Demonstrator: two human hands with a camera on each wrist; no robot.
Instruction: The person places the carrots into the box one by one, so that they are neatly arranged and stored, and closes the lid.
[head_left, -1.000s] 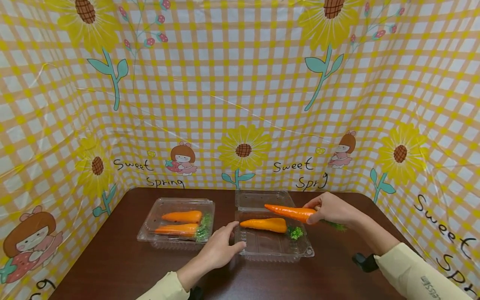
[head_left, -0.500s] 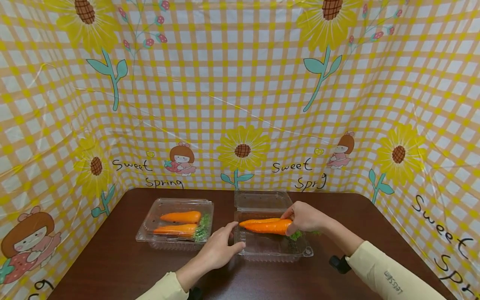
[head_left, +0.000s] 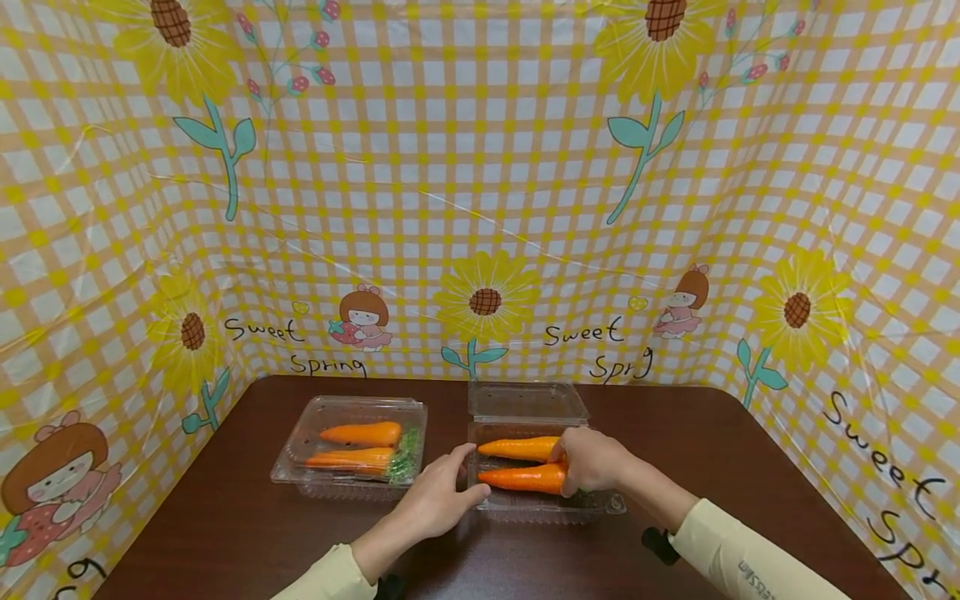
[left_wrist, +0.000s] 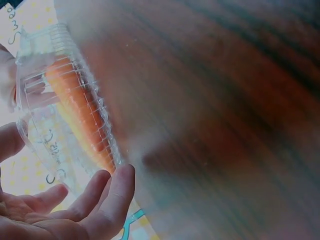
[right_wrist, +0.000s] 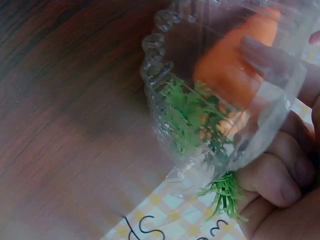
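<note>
In the head view, an open clear plastic clamshell box (head_left: 525,507) stands right of centre with two carrots lying side by side in it. My right hand (head_left: 596,458) reaches in from the right and grips the nearer carrot (head_left: 525,479) by its thick end, partly covering the farther carrot (head_left: 517,448). Green leaves (right_wrist: 192,105) show through the box wall in the right wrist view. My left hand (head_left: 435,496) has its fingers loosely extended at the box's left side. Through that wall, the left wrist view shows an orange carrot (left_wrist: 80,100).
A closed clear box (head_left: 288,473) with two leafy carrots stands on the left. The open box's lid (head_left: 528,402) leans back behind it. Both boxes are on a dark brown table (head_left: 225,533), with a checkered, flower-printed cloth (head_left: 480,208) around the back and sides.
My right hand has brought its carrot left and down into the open box, then nearer to me, so it now lies in front of the other carrot. My left hand has stayed in place.
</note>
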